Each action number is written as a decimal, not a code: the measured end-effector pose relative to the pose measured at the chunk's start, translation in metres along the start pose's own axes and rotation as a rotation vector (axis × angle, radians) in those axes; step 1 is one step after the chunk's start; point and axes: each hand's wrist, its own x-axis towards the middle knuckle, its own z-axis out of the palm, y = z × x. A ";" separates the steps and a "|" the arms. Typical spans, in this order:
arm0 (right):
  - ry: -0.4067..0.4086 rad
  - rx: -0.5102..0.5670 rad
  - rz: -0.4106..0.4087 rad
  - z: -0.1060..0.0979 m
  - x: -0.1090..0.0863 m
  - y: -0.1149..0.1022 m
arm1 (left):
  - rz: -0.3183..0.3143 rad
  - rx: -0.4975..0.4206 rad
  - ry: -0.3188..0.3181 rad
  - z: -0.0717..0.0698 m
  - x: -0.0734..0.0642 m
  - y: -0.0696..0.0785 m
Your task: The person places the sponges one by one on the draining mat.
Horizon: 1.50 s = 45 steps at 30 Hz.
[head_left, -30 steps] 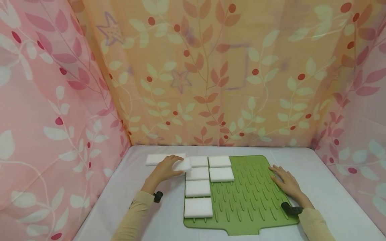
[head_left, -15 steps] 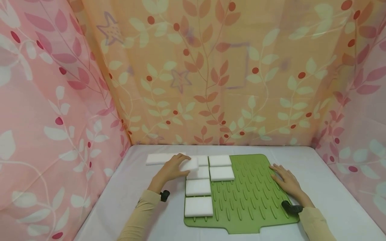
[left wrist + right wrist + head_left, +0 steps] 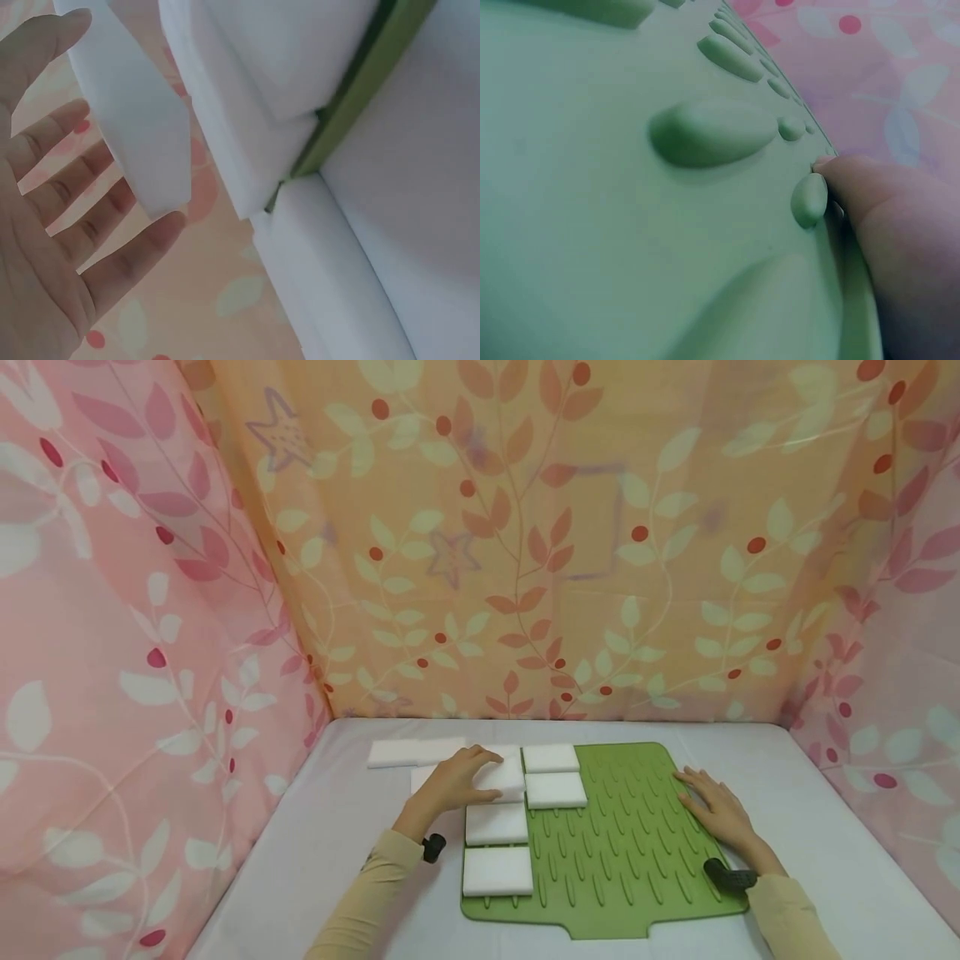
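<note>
A white foam sponge block (image 3: 507, 777) is pinched between the thumb and fingers of my left hand (image 3: 450, 783), over the left column of sponges on the green ridged mat (image 3: 630, 868). In the left wrist view the same sponge block (image 3: 142, 120) lies along the fingertips. Below the hand, two white sponges (image 3: 498, 871) lie at the mat's near left; those under the held block are mostly hidden. Two more sponges (image 3: 556, 790) form a second column. My right hand (image 3: 716, 810) rests on the mat's right edge, its thumb (image 3: 900, 217) touching the rim in the right wrist view.
Several loose sponges (image 3: 412, 752) lie on the white table (image 3: 300, 860) left of the mat, partly behind the left hand. Floral curtains (image 3: 525, 527) stand at the back and both sides. Bare ridges show over the mat's middle and right.
My left hand has moved right with the sponge, from the mat's left edge to over the left column. A loose sponge behind the hand has come into view. The right hand stays in place.
</note>
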 end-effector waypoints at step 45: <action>0.003 0.007 -0.006 -0.001 -0.001 -0.003 | 0.243 0.270 -0.100 0.045 0.039 0.082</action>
